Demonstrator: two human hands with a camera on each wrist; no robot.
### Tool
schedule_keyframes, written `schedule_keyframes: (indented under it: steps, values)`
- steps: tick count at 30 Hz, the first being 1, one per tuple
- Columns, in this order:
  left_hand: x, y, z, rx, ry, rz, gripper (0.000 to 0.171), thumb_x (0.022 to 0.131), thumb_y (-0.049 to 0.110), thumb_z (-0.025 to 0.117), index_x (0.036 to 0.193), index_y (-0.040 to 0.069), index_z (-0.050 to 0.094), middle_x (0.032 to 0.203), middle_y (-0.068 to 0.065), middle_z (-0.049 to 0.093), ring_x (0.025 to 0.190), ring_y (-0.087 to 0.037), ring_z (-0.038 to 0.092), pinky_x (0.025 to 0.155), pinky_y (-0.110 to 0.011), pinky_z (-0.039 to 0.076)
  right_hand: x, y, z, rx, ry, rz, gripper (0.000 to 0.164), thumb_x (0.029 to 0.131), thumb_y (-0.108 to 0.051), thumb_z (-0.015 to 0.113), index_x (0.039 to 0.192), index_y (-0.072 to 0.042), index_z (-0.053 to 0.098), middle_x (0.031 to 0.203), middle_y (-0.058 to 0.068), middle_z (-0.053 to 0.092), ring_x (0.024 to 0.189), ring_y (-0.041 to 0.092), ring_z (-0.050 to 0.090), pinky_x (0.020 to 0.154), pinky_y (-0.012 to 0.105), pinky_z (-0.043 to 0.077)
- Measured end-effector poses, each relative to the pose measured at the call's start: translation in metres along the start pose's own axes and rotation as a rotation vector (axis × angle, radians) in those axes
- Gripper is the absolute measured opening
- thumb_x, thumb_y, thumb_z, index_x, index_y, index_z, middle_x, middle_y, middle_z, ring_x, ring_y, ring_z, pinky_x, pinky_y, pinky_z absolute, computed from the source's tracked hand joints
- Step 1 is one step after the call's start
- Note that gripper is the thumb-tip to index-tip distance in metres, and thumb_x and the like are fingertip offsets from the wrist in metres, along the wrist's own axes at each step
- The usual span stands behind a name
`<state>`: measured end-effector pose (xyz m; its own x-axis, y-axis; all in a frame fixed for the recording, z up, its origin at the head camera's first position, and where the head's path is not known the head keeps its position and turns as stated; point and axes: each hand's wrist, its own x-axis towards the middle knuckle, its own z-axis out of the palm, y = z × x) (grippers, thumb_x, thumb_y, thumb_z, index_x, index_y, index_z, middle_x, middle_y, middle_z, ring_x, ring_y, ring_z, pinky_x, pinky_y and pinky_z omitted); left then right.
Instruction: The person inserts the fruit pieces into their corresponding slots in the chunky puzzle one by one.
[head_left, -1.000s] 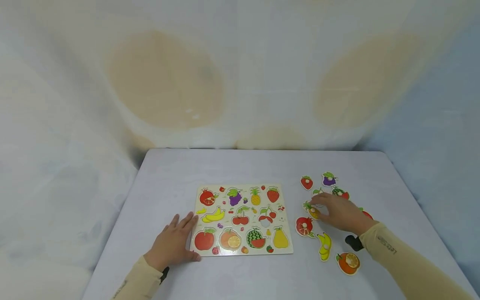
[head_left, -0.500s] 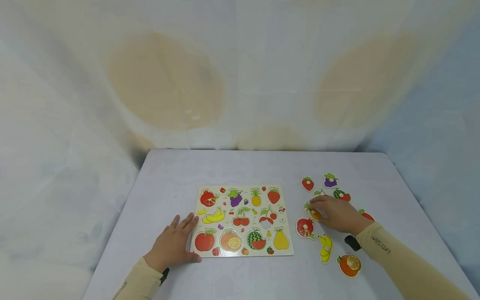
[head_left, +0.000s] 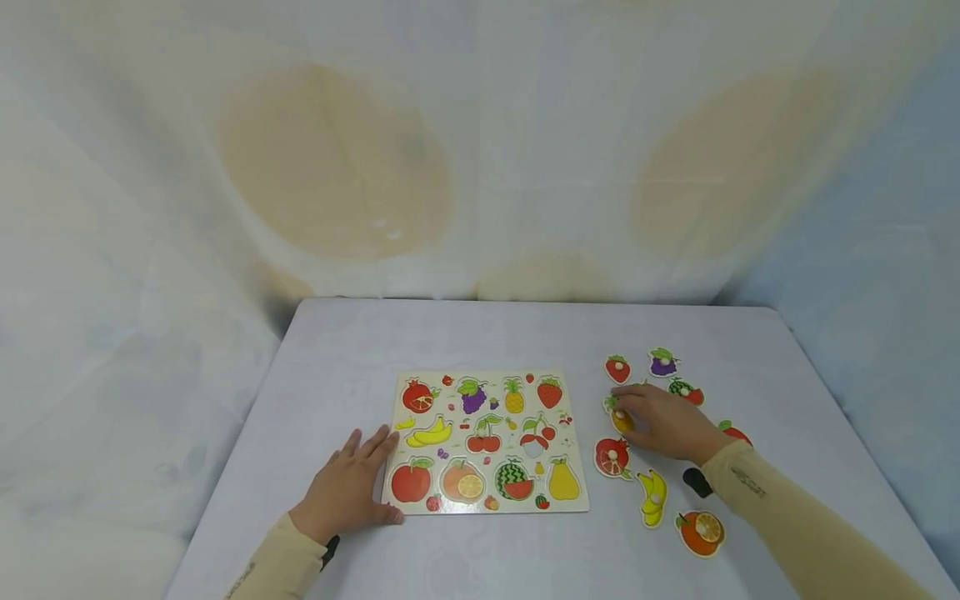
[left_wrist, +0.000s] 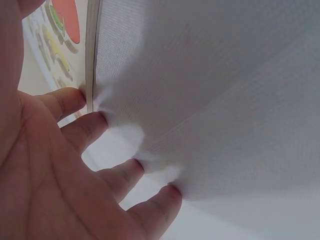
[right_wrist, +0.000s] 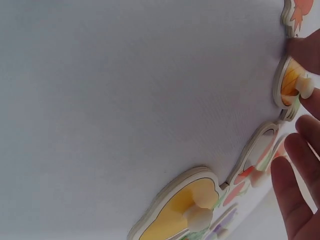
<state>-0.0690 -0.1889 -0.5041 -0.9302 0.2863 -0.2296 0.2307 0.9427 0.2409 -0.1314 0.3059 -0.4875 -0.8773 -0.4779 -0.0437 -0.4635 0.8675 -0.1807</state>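
Note:
My left hand (head_left: 345, 487) lies spread at the left edge of a wooden fruit puzzle board (head_left: 486, 507). Its thumb reaches the near left corner, and in the left wrist view its index fingertip (left_wrist: 75, 100) meets the board's side while the other fingertips press the cloth. To the right of the board, my right hand (head_left: 670, 419) pinches a pineapple puzzle piece (head_left: 621, 419) between thumb and index finger. The right wrist view shows the index fingertip at the piece's wooden knob (right_wrist: 305, 86) and the thumb at its edge. My other right fingers stay extended.
Around my right hand lie loose knobbed pieces: strawberry (head_left: 618, 368), grapes (head_left: 663, 362), watermelon (head_left: 686, 391), pomegranate (head_left: 612, 457), bananas (head_left: 653, 498) and orange (head_left: 701, 534). A yellow piece (right_wrist: 170, 210) shows low in the right wrist view. A white cloth covers the table (head_left: 517, 333).
My right hand has shifted slightly left and away from me, and the pineapple piece has moved with it. My left hand keeps its place at the board.

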Motion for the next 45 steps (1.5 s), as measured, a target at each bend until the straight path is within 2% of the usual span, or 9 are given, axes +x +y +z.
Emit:
schedule_keyframes:
  steps: [15, 28, 38, 45]
  values:
    - [0.000, 0.000, 0.000, 0.018, 0.010, 0.007, 0.115, 0.058, 0.057, 0.091, 0.152, 0.013, 0.042, 0.158, -0.009, 0.036, 0.141, -0.050, 0.028, 0.104, -0.068, 0.034, 0.011, 0.001, 0.006, 0.081, -0.026, 0.090, 0.036, 0.075, -0.030, 0.087, 0.105, -0.018, 0.071, 0.132, 0.007, 0.061, 0.116, 0.030, 0.060, 0.095, 0.048, 0.052]
    - [-0.001, 0.000, 0.000, 0.018, 0.008, 0.005, 0.114, 0.059, 0.057, 0.091, 0.152, 0.013, 0.042, 0.158, -0.009, 0.036, 0.141, -0.049, 0.028, 0.106, -0.067, 0.034, 0.016, -0.004, 0.007, 0.123, 0.004, 0.161, 0.038, 0.074, -0.035, 0.086, 0.103, -0.017, 0.068, 0.132, 0.009, 0.062, 0.119, 0.032, 0.058, 0.095, 0.052, 0.052]
    - [0.000, 0.003, -0.001, 0.010, 0.001, -0.003, 0.115, 0.058, 0.055, 0.092, 0.152, 0.013, 0.042, 0.158, -0.009, 0.036, 0.141, -0.050, 0.028, 0.105, -0.068, 0.034, 0.018, -0.014, 0.003, 0.178, 0.017, 0.177, 0.036, 0.076, -0.034, 0.086, 0.104, -0.018, 0.070, 0.131, 0.006, 0.062, 0.115, 0.029, 0.059, 0.093, 0.051, 0.053]
    - [0.000, 0.002, -0.001, 0.014, 0.005, -0.001, 0.115, 0.057, 0.055, 0.092, 0.152, 0.012, 0.043, 0.157, -0.010, 0.037, 0.140, -0.051, 0.029, 0.103, -0.069, 0.034, 0.024, -0.025, 0.000, 0.172, 0.014, 0.135, 0.034, 0.077, -0.034, 0.084, 0.104, -0.019, 0.069, 0.132, 0.005, 0.062, 0.113, 0.026, 0.061, 0.092, 0.046, 0.054]
